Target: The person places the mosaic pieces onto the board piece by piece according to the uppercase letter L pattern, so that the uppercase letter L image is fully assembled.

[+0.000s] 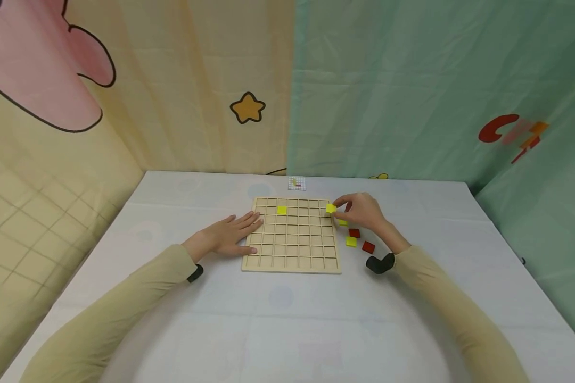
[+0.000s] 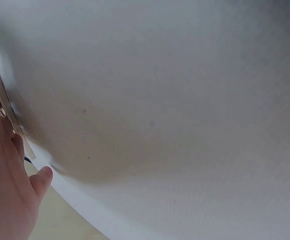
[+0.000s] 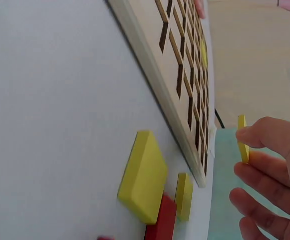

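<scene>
A wooden grid board (image 1: pixel 297 270) lies on the white table, with one yellow square tile (image 1: pixel 281 210) set in a cell of its upper left part. My left hand (image 1: pixel 227 234) rests flat on the board's left edge, fingers straight and thumb apart. Between thumb and fingertips, my right hand (image 1: pixel 361 211) pinches another yellow tile (image 3: pixel 242 139) over the board's upper right corner. Loose tiles lie right of the board: a yellow tile (image 1: pixel 351 241), a red tile (image 1: pixel 354 233), a second red tile (image 1: pixel 368 247), and a yellow tile (image 1: pixel 343 223) partly below the right hand.
Behind the board lies a small printed grid card (image 1: pixel 296 183) with coloured squares. A patterned curtain (image 1: pixel 383 90) hangs along the table's far edge. The white table (image 1: pixel 278 330) spreads out in front of the board.
</scene>
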